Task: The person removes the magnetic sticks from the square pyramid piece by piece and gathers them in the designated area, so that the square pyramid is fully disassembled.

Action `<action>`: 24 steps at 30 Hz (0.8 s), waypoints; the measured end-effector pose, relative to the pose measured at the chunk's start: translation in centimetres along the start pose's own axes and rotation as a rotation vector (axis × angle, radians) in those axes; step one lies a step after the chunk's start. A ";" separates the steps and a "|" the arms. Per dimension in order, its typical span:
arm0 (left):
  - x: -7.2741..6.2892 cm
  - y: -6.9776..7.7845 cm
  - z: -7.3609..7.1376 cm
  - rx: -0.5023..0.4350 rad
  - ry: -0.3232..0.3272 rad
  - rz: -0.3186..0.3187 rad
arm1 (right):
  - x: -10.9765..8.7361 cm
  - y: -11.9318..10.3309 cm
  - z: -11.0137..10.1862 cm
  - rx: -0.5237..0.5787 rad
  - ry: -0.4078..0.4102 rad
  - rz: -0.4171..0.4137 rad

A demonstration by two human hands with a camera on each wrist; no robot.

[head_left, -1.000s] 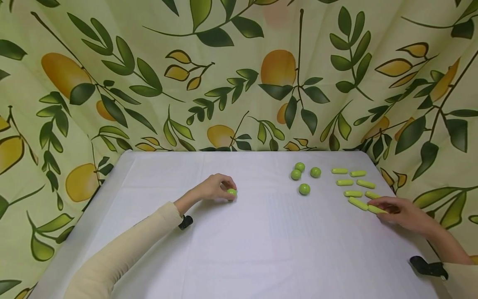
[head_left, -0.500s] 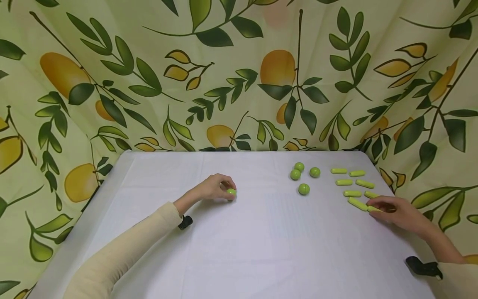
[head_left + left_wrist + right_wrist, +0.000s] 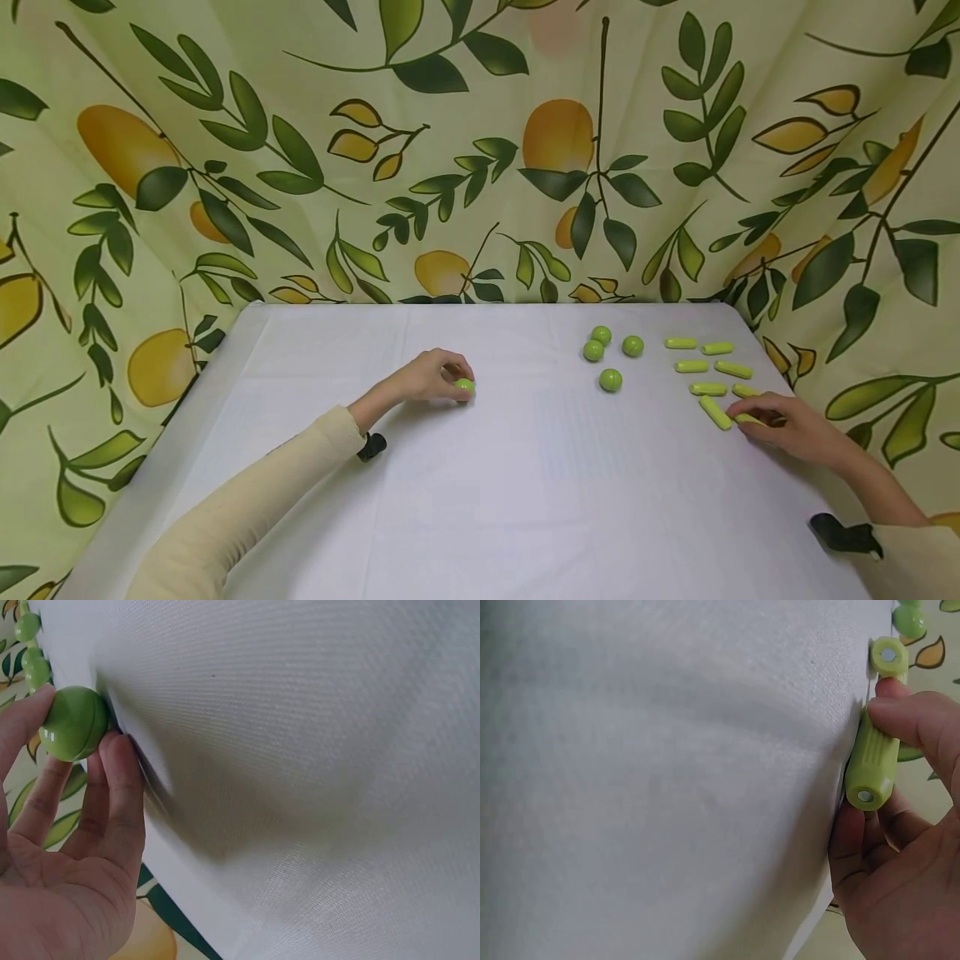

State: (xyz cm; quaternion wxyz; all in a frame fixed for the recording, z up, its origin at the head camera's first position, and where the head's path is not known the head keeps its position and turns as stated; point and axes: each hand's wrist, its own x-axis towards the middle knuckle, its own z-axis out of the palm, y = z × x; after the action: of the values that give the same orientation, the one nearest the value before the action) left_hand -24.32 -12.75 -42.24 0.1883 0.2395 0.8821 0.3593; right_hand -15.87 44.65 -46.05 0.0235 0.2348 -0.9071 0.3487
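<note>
At the left-centre of the white table, my left hand pinches a glossy green ball between thumb and fingers. The ball is low over the cloth; a seam runs round it. On the right side, my right hand holds a short light-green magnetic building stick between thumb and fingers, a silver disc showing in its end. Fingers cover much of that stick in the head view. Just left of it lies another stick, slanted, very close to the held one's tip; whether they touch I cannot tell.
Several more light-green sticks lie in two loose columns beyond the right hand. Left of them sit several green balls. A leaf-and-fruit patterned curtain rises behind the table and along both sides.
My right hand has shifted slightly left with its stick. The neighbouring stick has swung to a steeper slant, its near end nearer me. The left hand and ball have stayed put.
</note>
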 end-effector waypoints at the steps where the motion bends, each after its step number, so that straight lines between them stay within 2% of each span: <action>1: 0.0 0.0 0.0 -0.001 0.000 0.002 | -0.1 0.0 0.0 -0.007 0.004 0.008; 8: -0.1 0.1 0.0 -0.009 -0.001 0.002 | -1.3 0.2 -1.0 -0.046 0.103 0.116; 12: -0.2 0.2 -0.1 -0.011 -0.002 -0.004 | -1.8 0.6 -1.2 -0.045 0.143 0.099; 15: -0.3 0.2 -0.1 -0.009 -0.002 -0.004 | -1.8 0.8 -1.2 -0.034 0.143 0.089; 24: 0.0 0.0 0.1 -0.007 0.018 0.051 | -1.7 0.7 -1.0 -0.058 0.142 0.142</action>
State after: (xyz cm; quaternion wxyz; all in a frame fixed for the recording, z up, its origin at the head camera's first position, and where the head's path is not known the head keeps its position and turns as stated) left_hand -24.25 -12.68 -42.35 0.1720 0.2582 0.8760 0.3694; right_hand -14.76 46.46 -46.03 0.0700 0.1439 -0.9272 0.3388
